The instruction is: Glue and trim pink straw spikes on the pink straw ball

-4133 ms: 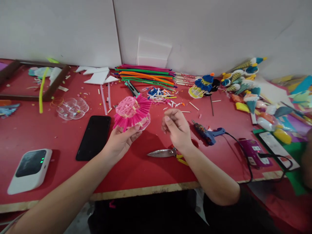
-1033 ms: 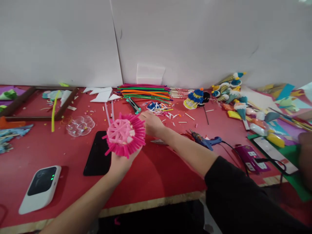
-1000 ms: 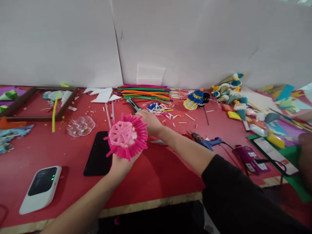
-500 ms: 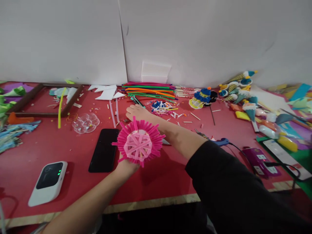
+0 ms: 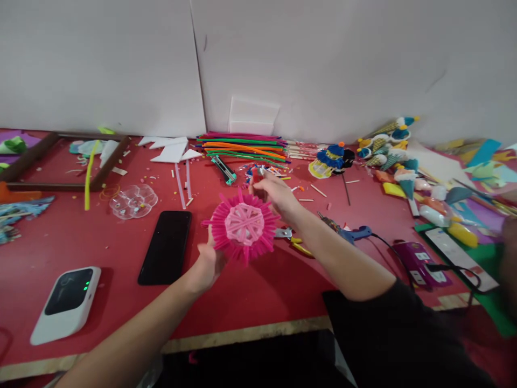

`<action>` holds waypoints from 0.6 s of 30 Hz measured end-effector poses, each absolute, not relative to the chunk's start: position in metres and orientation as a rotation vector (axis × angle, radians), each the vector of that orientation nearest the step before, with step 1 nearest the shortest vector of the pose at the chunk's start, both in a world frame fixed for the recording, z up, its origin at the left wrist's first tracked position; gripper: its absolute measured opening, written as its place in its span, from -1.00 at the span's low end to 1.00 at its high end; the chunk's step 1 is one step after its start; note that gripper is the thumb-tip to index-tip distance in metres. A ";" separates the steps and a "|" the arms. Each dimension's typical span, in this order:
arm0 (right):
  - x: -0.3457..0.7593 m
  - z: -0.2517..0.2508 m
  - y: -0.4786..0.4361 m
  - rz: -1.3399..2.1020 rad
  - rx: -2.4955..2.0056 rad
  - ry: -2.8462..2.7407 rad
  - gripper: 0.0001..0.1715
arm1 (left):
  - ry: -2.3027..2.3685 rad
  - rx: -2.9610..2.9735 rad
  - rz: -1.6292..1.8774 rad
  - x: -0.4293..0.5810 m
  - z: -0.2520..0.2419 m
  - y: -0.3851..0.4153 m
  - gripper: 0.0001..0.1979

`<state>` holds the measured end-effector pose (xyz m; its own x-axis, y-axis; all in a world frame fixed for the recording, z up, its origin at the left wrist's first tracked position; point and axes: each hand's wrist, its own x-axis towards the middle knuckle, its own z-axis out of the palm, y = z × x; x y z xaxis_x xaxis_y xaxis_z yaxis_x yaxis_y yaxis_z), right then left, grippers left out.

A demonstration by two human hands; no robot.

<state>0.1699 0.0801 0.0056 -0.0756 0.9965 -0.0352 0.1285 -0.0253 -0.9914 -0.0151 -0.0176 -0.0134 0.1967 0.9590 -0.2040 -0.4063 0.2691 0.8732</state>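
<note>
My left hand [image 5: 210,264] is closed on a round pink pipe-cleaner piece [image 5: 244,223]. A pale pink crossed lattice forms its middle, and deep pink fuzzy loops ring it. The piece hides most of my left fingers. Just above its upper right edge, my right hand [image 5: 280,196] is closed on a small red lighter [image 5: 255,175] with a silvery end, only partly visible. Behind lies a green and black utility knife [image 5: 224,170]. Below my right forearm are yellow-handled pliers [image 5: 299,245], partly covered.
Bundled pipe cleaners [image 5: 242,146] lie by the wall. A black phone [image 5: 165,248] and white hotspot device [image 5: 67,304] are at left. A blue glue gun [image 5: 355,234], its cord running to a purple power strip [image 5: 420,264], lies right. Paper-craft pieces [image 5: 388,148] crowd the far right.
My right hand has drawn back from beside the utility knife toward the pink piece, now with the red lighter in it. The pink piece has shifted slightly right and up.
</note>
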 end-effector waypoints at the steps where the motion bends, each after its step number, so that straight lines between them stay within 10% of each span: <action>1: 0.174 0.005 0.068 1.248 -1.281 -1.319 -0.88 | 0.885 0.753 1.089 -0.014 -0.016 -0.018 -0.02; 18: 0.214 -0.037 -0.002 1.155 -1.073 -1.001 -0.70 | 0.975 0.499 1.037 -0.017 -0.010 -0.010 -0.52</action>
